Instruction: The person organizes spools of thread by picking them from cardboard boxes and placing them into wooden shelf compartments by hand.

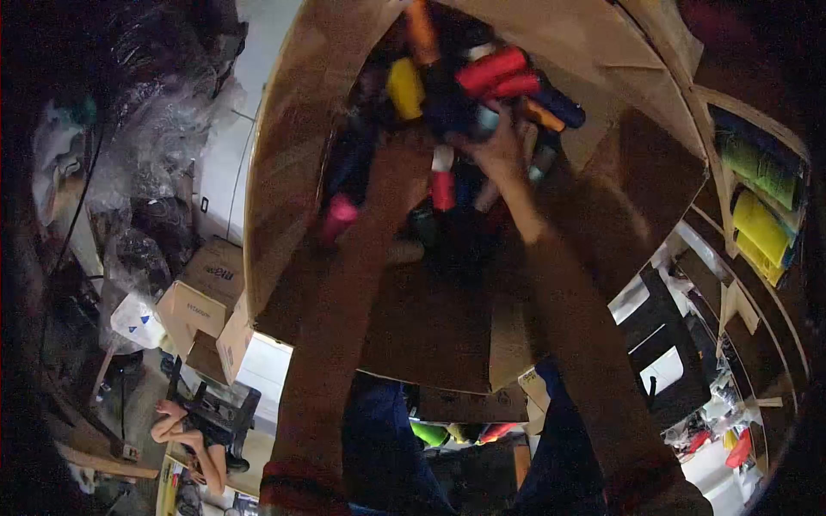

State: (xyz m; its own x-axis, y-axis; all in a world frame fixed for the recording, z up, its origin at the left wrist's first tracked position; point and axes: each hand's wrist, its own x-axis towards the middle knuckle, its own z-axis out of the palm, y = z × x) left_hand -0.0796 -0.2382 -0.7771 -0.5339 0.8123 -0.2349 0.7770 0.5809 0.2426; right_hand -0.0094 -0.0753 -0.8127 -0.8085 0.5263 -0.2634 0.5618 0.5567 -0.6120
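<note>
Both my arms reach down into a large open cardboard box [430, 322] full of thread spools. My left hand [403, 159] is in shadow among dark spools, below a yellow spool [404, 89]; its fingers are hidden. My right hand [499, 146] has its fingers curved at a small pale spool [488, 118]; whether it grips the spool is unclear. Red spools [499, 73] and an orange spool [544, 115] lie beyond it. Between my hands stands a red and white spool [442, 185]. A pink spool [340, 211] lies at the left.
Smaller cardboard boxes [206, 288] stand at the left. Another person's bare limbs [194, 439] show at the lower left, by a dark chair. Green and yellow rolls [761, 228] sit in a box at the right. Plastic wrapping [163, 120] hangs at the upper left.
</note>
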